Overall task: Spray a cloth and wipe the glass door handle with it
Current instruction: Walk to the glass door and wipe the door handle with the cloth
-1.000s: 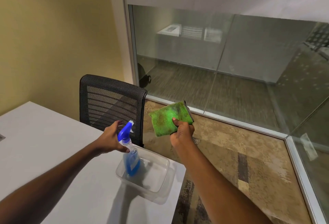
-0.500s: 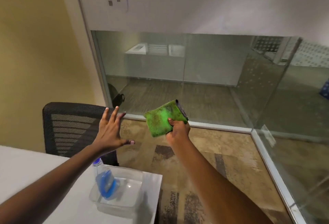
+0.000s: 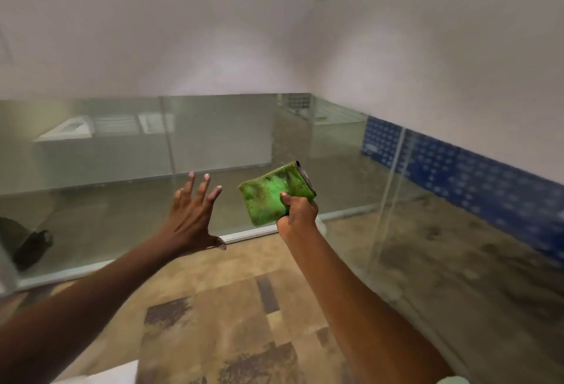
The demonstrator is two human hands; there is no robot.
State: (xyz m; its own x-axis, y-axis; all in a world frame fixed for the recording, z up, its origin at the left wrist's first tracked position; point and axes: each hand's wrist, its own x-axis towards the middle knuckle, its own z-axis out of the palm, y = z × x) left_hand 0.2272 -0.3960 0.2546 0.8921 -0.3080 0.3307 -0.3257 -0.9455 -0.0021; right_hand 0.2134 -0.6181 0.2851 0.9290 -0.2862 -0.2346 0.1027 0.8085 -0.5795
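My right hand (image 3: 297,215) is raised in front of me, gripping a folded green cloth (image 3: 271,193) by its lower right corner. The cloth is bright green with darker patches and a dark edge at its top right. My left hand (image 3: 190,220) is held up to the left of the cloth, empty, with its fingers spread wide. The two hands are apart. No spray bottle and no door handle show in this view.
Glass walls (image 3: 213,145) with frosted upper halves meet at a corner ahead; the right glass panel (image 3: 442,200) runs toward me. Patterned beige carpet (image 3: 238,307) covers the floor. A white table corner (image 3: 116,374) shows at the bottom left, a dark shape (image 3: 27,246) far left.
My left hand let go of the blue spray bottle in the clear tub and rose open. The view swung right and up; chair, tub and bottle left the frame. The cloth stayed in my right hand.
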